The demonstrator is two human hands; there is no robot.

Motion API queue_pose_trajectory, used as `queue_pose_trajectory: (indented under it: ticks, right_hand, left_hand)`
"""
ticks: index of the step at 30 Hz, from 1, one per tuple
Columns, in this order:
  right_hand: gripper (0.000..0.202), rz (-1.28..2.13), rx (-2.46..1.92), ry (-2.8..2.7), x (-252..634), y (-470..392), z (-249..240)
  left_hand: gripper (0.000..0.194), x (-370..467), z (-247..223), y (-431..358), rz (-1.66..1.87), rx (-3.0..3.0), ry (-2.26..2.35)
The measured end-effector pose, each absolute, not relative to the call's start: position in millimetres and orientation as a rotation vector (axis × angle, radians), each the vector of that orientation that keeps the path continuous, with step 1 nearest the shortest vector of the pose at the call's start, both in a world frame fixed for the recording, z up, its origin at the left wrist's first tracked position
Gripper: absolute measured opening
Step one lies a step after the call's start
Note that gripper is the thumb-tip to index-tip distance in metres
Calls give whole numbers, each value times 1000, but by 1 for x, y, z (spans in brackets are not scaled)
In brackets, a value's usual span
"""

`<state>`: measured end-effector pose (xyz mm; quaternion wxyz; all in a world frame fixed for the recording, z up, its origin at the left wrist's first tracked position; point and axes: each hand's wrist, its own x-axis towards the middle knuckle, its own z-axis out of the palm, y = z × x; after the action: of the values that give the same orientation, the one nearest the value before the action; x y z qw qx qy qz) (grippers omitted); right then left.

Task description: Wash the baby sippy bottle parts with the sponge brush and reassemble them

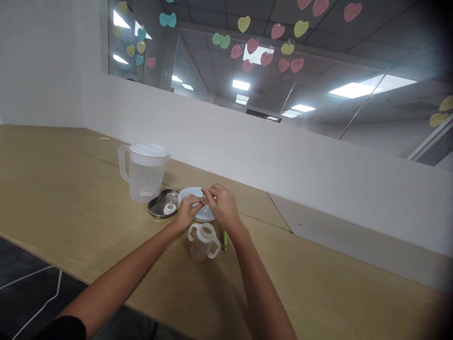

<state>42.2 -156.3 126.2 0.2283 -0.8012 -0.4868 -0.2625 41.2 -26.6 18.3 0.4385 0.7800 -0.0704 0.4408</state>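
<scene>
My left hand (187, 211) and my right hand (221, 204) meet over a pale round basin (205, 218). Between their fingertips is a small translucent round piece (204, 200) that looks like a baby bottle nipple; both hands pinch it, and fingers partly cover it. Just below, on the table, stands an open baby bottle (202, 245) with two side handles and no cap. To the left, a kidney-shaped steel tray (155, 210) holds a white collar ring (170, 208) and a clear cap (172, 197).
A lidded clear pitcher (146, 174) stands behind the tray. Beside the bottle lies a green handle (225, 241), partly hidden by my right forearm. The wooden table (71, 189) runs along a white wall with a window above. White cables hang below its front edge.
</scene>
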Motion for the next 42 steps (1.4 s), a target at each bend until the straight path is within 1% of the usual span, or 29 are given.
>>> queue_pose_trajectory:
  ticks: [9,15,19,21,24,26,30,33,36,39,42]
  right_hand:
    - [33,-815,-2046,-1323,20,-167,143]
    - [29,-879,-1880,-1334,7,-169,148]
    - [30,-972,-1764,-1240,-1,-181,162]
    - [31,-1018,-1824,-1168,5,-186,166]
    - [34,-982,-2082,-1072,32,-188,160]
    - [32,-847,-2325,-1018,56,-186,148]
    - [25,-509,-2762,-1001,91,-178,117]
    - [20,-401,-2856,-983,104,-174,97]
    - [24,-336,-2898,-955,110,-172,83]
    - [25,-320,-2908,-917,113,-170,75]
    - [22,-346,-2869,-907,113,-169,76]
  left_hand:
    - [20,43,16,-19,1101,2136,-135]
    - [21,40,20,-9,1218,2104,-69]
    - [20,41,15,-2,1197,2142,-73]
    - [19,41,14,1,1188,2195,-18]
    - [17,38,19,7,1175,2350,123]
    - [16,39,26,12,1104,2488,169]
    - [17,53,39,19,814,2665,140]
    - [18,70,43,17,656,2669,103]
    - [17,82,43,11,600,2626,64]
    - [16,83,47,4,690,2552,39]
    - [23,76,54,0,824,2470,14]
